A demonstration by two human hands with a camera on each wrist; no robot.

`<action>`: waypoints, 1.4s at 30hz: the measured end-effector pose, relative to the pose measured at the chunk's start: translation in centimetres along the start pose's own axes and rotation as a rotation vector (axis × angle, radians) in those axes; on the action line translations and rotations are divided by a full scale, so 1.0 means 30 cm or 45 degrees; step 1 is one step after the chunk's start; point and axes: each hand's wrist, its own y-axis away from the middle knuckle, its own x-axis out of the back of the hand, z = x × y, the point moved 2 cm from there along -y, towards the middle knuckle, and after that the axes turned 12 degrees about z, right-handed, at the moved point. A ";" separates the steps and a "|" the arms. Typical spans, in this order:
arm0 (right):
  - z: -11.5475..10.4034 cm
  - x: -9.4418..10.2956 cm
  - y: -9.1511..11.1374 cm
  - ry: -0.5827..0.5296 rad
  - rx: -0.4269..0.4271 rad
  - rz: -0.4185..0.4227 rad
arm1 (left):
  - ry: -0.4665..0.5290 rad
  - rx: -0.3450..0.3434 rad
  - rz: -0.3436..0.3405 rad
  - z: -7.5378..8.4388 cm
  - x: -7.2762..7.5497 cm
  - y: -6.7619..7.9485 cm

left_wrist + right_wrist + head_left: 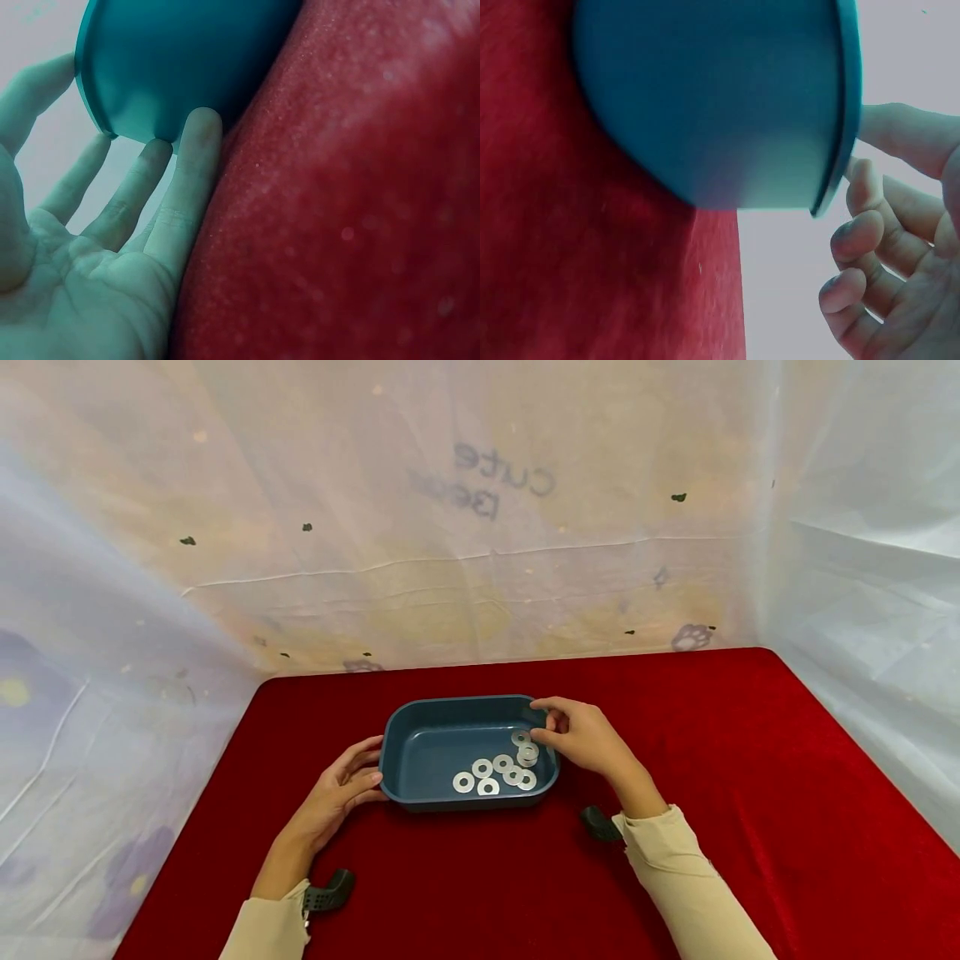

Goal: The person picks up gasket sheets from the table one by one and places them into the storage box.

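Note:
A dark blue rectangular tray (427,760) sits on the red cloth. Several flat silver washers (482,768) lie inside, gathered towards its right and front, some overlapping. My left hand (341,793) is at the tray's left end; its long fingers (199,150) reach the outer wall nearly straight, with the thumb at the rim. Over the right end, my right hand (588,737) has its thumb and index finger extended across the rim, above the washers nearest that corner. Its other fingers (855,236) are loosely bent outside the rim. No washer shows between the fingertips.
Red velvety cloth (465,893) covers the table all round the tray. A pale printed sheet (480,593) hangs behind the table, with more sheeting (885,610) at the sides. Black wrist straps (330,891) sit at both sleeves.

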 end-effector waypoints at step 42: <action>0.130 0.222 0.157 0.143 -0.046 0.121 | -0.016 -0.017 -0.020 0.006 -0.006 -0.003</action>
